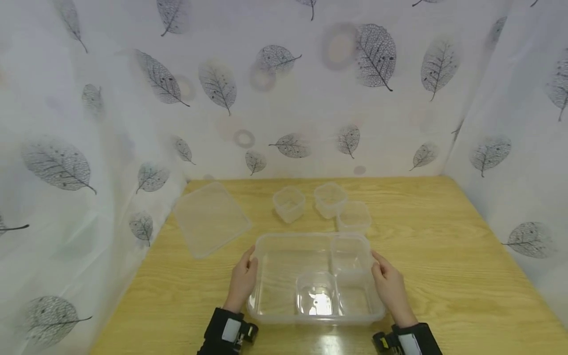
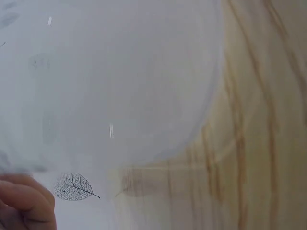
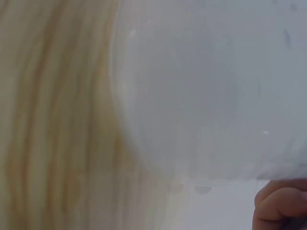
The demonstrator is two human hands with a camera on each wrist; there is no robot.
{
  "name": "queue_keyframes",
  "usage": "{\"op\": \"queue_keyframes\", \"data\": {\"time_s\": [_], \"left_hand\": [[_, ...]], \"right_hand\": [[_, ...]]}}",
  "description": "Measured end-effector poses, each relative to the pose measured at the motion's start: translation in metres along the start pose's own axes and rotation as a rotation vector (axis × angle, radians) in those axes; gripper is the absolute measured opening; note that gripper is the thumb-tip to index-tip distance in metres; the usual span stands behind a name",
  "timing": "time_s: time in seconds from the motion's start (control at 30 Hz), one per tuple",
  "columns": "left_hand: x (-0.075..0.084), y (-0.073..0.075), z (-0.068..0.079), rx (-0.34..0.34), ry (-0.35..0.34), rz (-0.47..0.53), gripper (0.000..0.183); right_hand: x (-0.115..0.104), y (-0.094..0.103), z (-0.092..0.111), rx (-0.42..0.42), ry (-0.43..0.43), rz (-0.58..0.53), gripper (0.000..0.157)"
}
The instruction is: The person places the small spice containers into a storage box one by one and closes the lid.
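Note:
A large clear plastic container [image 1: 277, 276] is near the front of the table, held by both hands at its short sides. My left hand [image 1: 244, 278] grips the left side, thumb along the rim; the left wrist view shows curled fingers [image 2: 26, 199] at the wall. On the opposite side my right hand [image 1: 392, 286] grips the rim the same way, its fingers [image 3: 280, 203] bent against the wall in the right wrist view. Inside, small clear boxes fill the right part: a back one [image 1: 352, 254], a front right one [image 1: 355, 296] and a front middle one [image 1: 306, 296].
A flat translucent square lid [image 1: 213, 219] lies at the back left. Behind the container stand two small clear boxes, one [image 1: 289, 204] left of the other [image 1: 330, 199]. Another small clear piece [image 1: 354, 217] sits close behind the container's rim. Leaf-patterned curtains [image 1: 310, 108] enclose the wooden table [image 1: 443, 256].

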State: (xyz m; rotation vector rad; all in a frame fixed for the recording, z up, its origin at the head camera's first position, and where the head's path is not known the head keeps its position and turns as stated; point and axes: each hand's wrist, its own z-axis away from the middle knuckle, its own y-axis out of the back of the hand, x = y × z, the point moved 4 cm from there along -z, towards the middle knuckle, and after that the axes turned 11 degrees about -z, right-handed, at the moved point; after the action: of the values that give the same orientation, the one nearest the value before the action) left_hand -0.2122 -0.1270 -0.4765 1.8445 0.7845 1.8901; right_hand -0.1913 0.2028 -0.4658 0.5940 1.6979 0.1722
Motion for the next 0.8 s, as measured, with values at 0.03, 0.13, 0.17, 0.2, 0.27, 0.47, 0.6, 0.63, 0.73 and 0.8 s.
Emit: {"op": "queue_keyframes", "data": {"time_s": [0.03, 0.13, 0.17, 0.2, 0.27, 0.47, 0.6, 0.63, 0.73, 0.8], "left_hand": [[-0.0009, 0.0008, 0.0003, 0.004, 0.001, 0.008, 0.036], [-0.0017, 0.0029, 0.0014, 0.022, -0.003, 0.025, 0.036], [-0.0016, 0.0034, 0.0016, 0.033, 0.0, 0.03, 0.036], [-0.0013, 0.0035, 0.0019, 0.043, 0.001, 0.038, 0.035], [-0.0005, 0.0035, 0.0021, 0.07, -0.003, 0.032, 0.035], [-0.0021, 0.0027, 0.0022, 0.13, -0.01, 0.015, 0.034], [-0.0037, 0.0038, 0.0026, 0.154, -0.002, 0.016, 0.033], [-0.0038, 0.004, 0.0026, 0.153, -0.002, 0.018, 0.033], [-0.0034, 0.004, 0.0027, 0.154, 0.005, 0.016, 0.033], [-0.0036, 0.004, 0.0027, 0.158, 0.011, 0.012, 0.032]], "right_hand": [[-0.0003, -0.0011, -0.0005, -0.005, -0.006, 0.004, 0.031], [0.0007, -0.0037, -0.0018, -0.018, -0.012, 0.014, 0.031], [0.0014, -0.0044, -0.0022, -0.024, -0.01, 0.018, 0.031], [0.002, -0.0047, -0.0024, -0.027, -0.004, 0.022, 0.032], [0.0024, -0.0045, -0.0026, -0.033, 0.01, 0.032, 0.032], [-0.0002, -0.0039, -0.0028, -0.088, 0.025, 0.062, 0.032], [0.0003, -0.0067, -0.0038, -0.167, -0.014, 0.08, 0.034], [0.0005, -0.0071, -0.0038, -0.179, -0.021, 0.085, 0.034], [-0.0002, -0.0076, -0.0043, -0.213, -0.032, 0.105, 0.034], [-0.0016, -0.0072, -0.0049, -0.233, -0.029, 0.115, 0.034]]}}
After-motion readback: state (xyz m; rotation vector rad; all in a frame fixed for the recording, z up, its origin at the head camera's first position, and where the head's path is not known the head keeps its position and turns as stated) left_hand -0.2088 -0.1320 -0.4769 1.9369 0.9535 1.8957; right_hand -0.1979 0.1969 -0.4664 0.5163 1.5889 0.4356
